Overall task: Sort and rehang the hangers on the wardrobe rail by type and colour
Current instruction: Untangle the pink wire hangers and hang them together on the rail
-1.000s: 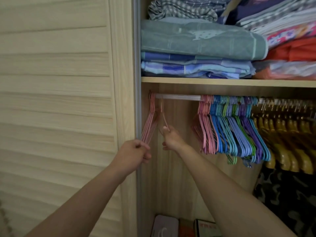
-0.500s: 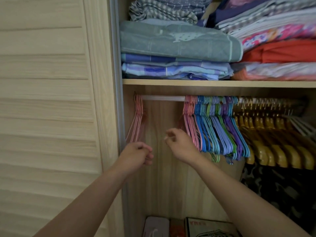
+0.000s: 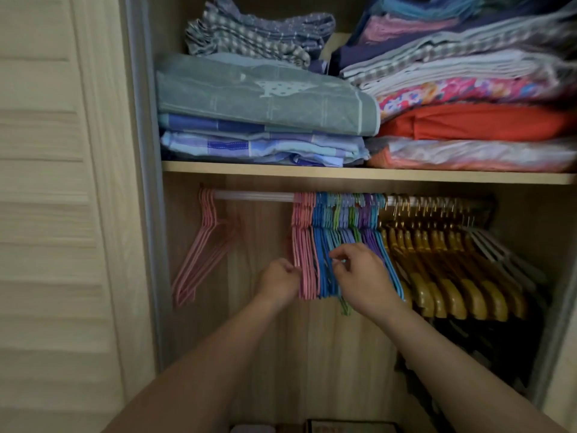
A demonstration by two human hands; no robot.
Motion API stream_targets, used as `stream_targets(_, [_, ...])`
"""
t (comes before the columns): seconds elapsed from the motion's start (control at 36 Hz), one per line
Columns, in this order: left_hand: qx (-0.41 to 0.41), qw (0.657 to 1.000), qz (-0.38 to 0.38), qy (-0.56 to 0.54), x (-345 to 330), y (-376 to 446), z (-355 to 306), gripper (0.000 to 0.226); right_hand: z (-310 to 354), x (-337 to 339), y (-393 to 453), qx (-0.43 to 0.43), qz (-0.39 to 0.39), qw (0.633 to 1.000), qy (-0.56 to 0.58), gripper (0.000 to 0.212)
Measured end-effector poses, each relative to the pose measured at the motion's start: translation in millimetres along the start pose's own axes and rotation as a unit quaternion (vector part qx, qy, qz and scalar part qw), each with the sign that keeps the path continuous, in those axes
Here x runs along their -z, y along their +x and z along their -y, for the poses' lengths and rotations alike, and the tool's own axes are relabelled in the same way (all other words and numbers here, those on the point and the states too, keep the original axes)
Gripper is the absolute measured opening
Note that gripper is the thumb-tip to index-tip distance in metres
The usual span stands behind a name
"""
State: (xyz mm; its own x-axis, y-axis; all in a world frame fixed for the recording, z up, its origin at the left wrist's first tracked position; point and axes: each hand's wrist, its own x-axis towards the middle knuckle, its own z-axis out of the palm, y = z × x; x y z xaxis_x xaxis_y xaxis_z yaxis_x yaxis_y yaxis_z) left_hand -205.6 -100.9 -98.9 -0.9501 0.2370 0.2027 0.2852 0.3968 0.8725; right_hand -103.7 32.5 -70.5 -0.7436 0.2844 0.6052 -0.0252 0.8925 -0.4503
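Both forearms reach up: my left hand (image 3: 278, 280) pinches the pink hangers (image 3: 304, 257), my right hand (image 3: 362, 273) pinches among the blue hangers (image 3: 324, 257). Hooks up on the rail (image 3: 253, 195), they hang edge-on toward me.

Folded linens (image 3: 265, 98) stacked on shelf (image 3: 343, 174); louvred door (image 3: 46, 214) at left; boxes (image 3: 349, 426) on wardrobe floor.

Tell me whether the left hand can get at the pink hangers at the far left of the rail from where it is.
Probably yes. The left hand sits at the bigger pink bunch; bare rail and open space separate it from the far-left pink hangers.
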Motion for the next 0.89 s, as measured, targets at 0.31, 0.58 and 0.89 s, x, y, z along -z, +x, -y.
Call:
stream_targets(0.31, [-0.052, 0.994, -0.062, 0.071, 30.8, 17.9, -27.3, 0.042, 5.3, 4.7, 2.8, 0.001, 0.030, 0.999, 0.035, 0.016])
stream_targets(0.58, [0.004, 0.989, -0.070, 0.127, 45.5, 40.8, -49.9, 0.036, 13.4, -7.0, -11.2, 0.030, 0.050, 0.994, 0.093, 0.016])
stream_targets(0.89, [0.091, 0.994, -0.042, 0.053, 69.0, -99.1, 107.0, 0.034, -17.5, -88.7, -154.9, -0.254, 0.176, 0.888, 0.341, 0.028])
